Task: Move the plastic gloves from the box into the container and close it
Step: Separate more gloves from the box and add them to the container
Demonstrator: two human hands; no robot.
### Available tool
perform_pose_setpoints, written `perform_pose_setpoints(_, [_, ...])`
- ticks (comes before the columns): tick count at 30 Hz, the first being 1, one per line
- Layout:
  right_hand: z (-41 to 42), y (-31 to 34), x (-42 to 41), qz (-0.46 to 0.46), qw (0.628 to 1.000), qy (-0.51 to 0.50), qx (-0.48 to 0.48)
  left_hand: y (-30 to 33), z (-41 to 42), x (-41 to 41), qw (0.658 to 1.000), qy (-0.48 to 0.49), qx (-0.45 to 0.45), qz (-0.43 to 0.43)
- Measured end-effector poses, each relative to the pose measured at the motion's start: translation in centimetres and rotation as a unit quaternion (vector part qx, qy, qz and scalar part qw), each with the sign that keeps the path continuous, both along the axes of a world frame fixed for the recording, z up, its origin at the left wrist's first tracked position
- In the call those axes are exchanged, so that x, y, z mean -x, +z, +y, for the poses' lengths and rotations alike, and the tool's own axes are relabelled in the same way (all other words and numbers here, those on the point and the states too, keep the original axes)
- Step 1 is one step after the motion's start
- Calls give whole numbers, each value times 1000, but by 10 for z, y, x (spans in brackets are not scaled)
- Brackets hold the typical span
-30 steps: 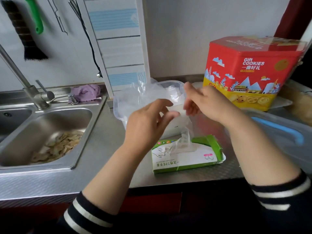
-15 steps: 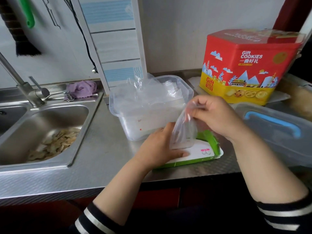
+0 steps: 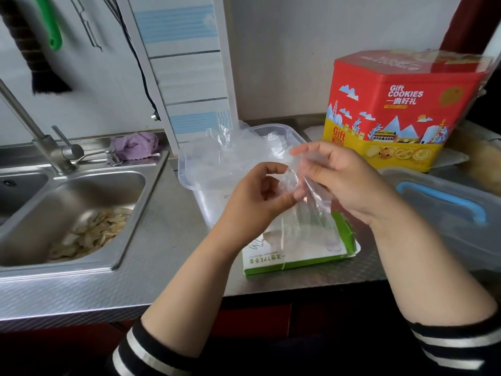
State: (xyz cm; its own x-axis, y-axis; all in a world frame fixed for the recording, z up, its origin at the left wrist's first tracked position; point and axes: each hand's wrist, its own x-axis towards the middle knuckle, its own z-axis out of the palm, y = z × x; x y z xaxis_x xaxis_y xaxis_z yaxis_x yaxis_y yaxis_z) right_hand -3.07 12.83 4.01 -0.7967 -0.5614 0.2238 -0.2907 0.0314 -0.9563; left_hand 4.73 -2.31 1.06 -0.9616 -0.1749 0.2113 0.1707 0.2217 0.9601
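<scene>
Here the fingers point(image 3: 295, 195) of the left hand point(image 3: 254, 202) curl in and pinch a clear plastic glove point(image 3: 306, 210), while the right hand point(image 3: 344, 177) grips the same film higher up, its fingers closed on the crumpled top edge. The glove hangs between the two hands, its lower part trailing down to the slot of the green-and-white box point(image 3: 298, 253) lying flat on the desk point(image 3: 168, 234). Such film is probably almost weightless, limp and slippery, apt to cling and bunch, so a pinch on a gathered fold should hold better than a flat touch. Just behind the hands stands the open clear container point(image 3: 195, 175), already heaped with loose gloves above its rim. Its lid point(image 3: 444, 207), with a blue handle, lies to the right, off the container. Farther out are the red cookie tin point(image 3: 401, 109) and the sink point(image 3: 89, 207) at left.
</scene>
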Motion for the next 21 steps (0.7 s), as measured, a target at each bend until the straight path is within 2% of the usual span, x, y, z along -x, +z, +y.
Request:
perform_pose_setpoints(3, [-3,2,-3,-135,986,-27,94,9,5,3,997,76,-16,22])
perform_pose_setpoints(5, [-1,4,-5,-211,972,10,106,14,5,3,992,118,19,43])
perform_pose_setpoints(7, [0,3,-11,-170,984,31,53,18,4,2,989,133,39,56])
perform_pose_setpoints(9, [-4,2,-12,-89,996,-17,17,22,3,1,990,126,42,48])
perform_pose_setpoints(13, [-18,10,-4,23,993,-101,48,29,-8,2,991,127,7,35])
perform_pose_setpoints(18, [-33,31,19,101,989,-100,37,50,-43,13,974,205,-80,57])
perform_pose_setpoints(21, [-49,45,34,120,988,-95,6,63,-62,18,983,150,-104,8])
